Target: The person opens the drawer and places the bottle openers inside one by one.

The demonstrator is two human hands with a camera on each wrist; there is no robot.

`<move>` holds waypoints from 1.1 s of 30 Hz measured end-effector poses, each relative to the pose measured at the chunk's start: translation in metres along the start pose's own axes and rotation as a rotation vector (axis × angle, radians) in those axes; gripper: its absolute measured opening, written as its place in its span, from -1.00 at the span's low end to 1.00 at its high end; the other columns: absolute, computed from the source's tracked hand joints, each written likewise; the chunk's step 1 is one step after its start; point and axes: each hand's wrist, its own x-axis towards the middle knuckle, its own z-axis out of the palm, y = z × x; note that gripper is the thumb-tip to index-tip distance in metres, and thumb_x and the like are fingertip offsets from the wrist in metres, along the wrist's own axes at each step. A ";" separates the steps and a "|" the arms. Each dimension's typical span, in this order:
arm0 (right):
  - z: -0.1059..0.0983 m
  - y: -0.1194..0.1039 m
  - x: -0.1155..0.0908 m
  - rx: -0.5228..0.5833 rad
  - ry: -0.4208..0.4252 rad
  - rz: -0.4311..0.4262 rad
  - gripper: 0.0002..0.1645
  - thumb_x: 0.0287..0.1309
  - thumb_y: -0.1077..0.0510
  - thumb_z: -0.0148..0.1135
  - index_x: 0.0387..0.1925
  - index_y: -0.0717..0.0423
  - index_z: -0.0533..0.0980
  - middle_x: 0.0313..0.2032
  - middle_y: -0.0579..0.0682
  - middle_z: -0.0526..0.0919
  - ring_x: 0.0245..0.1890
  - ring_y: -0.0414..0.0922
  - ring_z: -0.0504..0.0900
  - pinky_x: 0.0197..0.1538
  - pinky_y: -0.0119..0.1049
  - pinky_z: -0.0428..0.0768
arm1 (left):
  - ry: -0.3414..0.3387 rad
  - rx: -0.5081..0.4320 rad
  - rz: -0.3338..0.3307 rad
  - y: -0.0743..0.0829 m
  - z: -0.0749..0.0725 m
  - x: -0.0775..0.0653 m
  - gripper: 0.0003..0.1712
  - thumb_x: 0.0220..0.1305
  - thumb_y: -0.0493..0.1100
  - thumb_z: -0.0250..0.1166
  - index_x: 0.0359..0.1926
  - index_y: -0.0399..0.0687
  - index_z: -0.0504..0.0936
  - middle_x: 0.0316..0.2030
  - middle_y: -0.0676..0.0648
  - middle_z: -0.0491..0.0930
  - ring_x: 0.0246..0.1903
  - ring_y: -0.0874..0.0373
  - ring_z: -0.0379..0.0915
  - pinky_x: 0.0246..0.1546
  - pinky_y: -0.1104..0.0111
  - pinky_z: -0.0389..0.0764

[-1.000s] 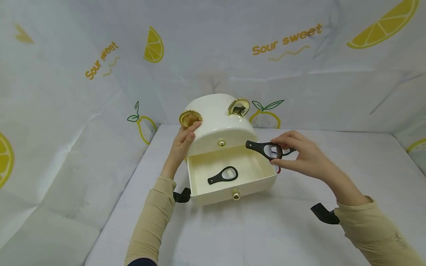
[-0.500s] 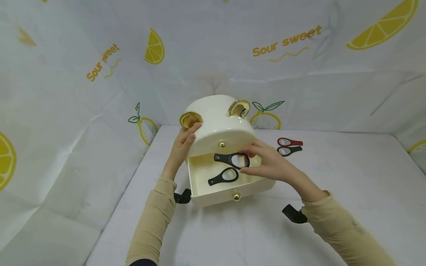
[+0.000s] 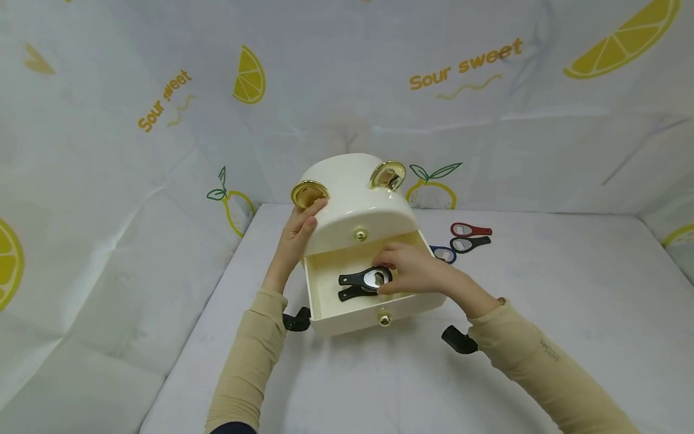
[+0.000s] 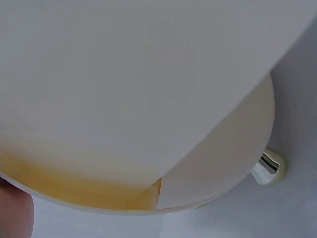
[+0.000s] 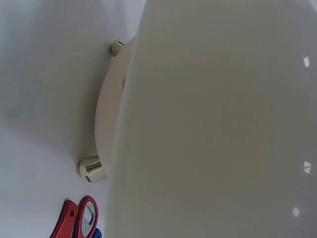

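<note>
Inside the pulled-out cream plastic drawer (image 3: 336, 326), the right hand (image 3: 412, 271) pinches a black paddle-shaped bottle opener (image 3: 351, 279) by its round head. At left, the left hand (image 3: 297, 234) rests, fingers extended, against the glossy cream gold-eared cabinet (image 3: 352, 181). The pinched opener now covers the head of a second black opener (image 3: 349, 294), visible half a second ago.

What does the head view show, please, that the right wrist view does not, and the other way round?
Only the head view: the left hand touching the cream box, the right hand holding a black tool in the drawer, and the gold ears.

Only the right wrist view: two gold stubs on the box, apparently feet.

Both: the box, the white tabletop, a red tool and part of a blue one.
</note>
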 end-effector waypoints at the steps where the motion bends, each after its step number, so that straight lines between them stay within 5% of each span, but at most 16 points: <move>1: 0.001 0.000 0.001 -0.008 -0.014 0.008 -0.53 -0.17 0.02 0.43 -0.16 0.13 0.59 -0.21 -0.02 0.57 -0.23 -0.17 0.46 -0.12 -0.30 0.47 | 0.001 -0.002 -0.001 0.000 0.000 0.000 -0.22 0.28 0.24 -0.03 0.20 -0.35 0.35 0.29 -0.33 0.16 0.24 0.11 0.08 0.29 0.16 0.08; 14: 0.001 0.000 0.006 -0.034 -0.104 0.064 -0.51 -0.15 0.08 0.42 -0.12 0.21 0.58 -0.22 0.02 0.54 -0.28 -0.16 0.44 -0.19 -0.34 0.43 | 0.000 -0.007 0.022 0.002 -0.001 0.005 -0.24 0.28 0.22 -0.02 0.18 -0.37 0.35 0.28 -0.33 0.16 0.20 0.19 0.10 0.24 0.26 0.12; 19: 0.002 0.001 0.005 -0.049 -0.100 0.052 -0.48 -0.13 0.06 0.44 -0.09 0.21 0.57 -0.19 0.07 0.56 -0.22 -0.10 0.48 -0.13 -0.26 0.45 | -0.002 -0.008 0.019 0.001 0.000 0.004 -0.35 0.35 0.11 -0.02 0.19 -0.36 0.35 0.26 -0.34 0.18 0.18 0.18 0.11 0.23 0.26 0.13; 26: 0.004 0.000 0.004 -0.052 -0.085 0.009 -0.49 -0.12 0.09 0.44 -0.08 0.22 0.56 -0.17 0.10 0.57 -0.23 -0.09 0.47 -0.16 -0.28 0.42 | 0.005 0.004 0.004 -0.002 -0.001 0.000 -0.20 0.25 0.27 -0.02 0.20 -0.33 0.36 0.27 -0.32 0.18 0.21 0.15 0.10 0.26 0.18 0.11; 33: 0.001 -0.004 0.003 -0.002 -0.090 0.027 -0.57 -0.05 0.09 0.39 -0.10 0.19 0.57 -0.17 0.07 0.55 -0.21 -0.06 0.49 -0.11 -0.25 0.45 | 0.000 -0.009 0.018 -0.002 -0.001 0.000 -0.22 0.27 0.22 -0.03 0.20 -0.38 0.35 0.25 -0.37 0.17 0.17 0.24 0.11 0.22 0.31 0.13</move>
